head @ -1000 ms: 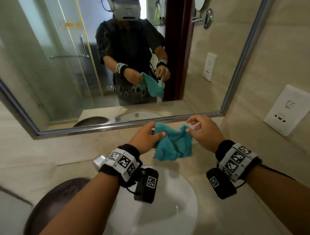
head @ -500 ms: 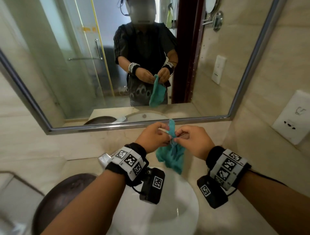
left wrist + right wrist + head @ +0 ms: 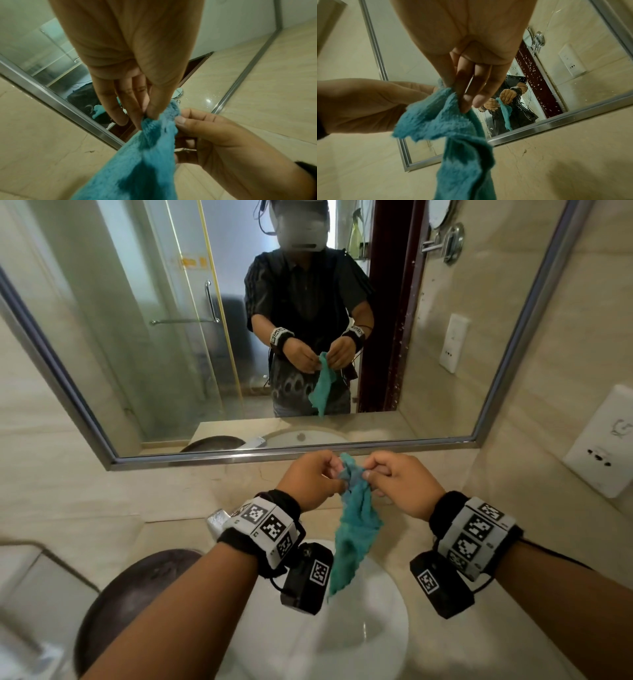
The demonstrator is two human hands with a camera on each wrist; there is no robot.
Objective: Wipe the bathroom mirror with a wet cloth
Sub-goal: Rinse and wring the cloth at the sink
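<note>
I hold the blue cloth [image 3: 356,525] up in front of the mirror [image 3: 171,337].

My left hand [image 3: 310,479] and my right hand [image 3: 402,484] both pinch its top edge, close together. The rest of the cloth hangs down over the white sink [image 3: 387,645]. It does not touch the mirror.

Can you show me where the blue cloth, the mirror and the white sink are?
blue cloth [image 3: 356,529]: head view, middle of the hanging part.
mirror [image 3: 144,344]: head view, bare glass on its left.
white sink [image 3: 383,628]: head view, inside of the bowl.
</note>
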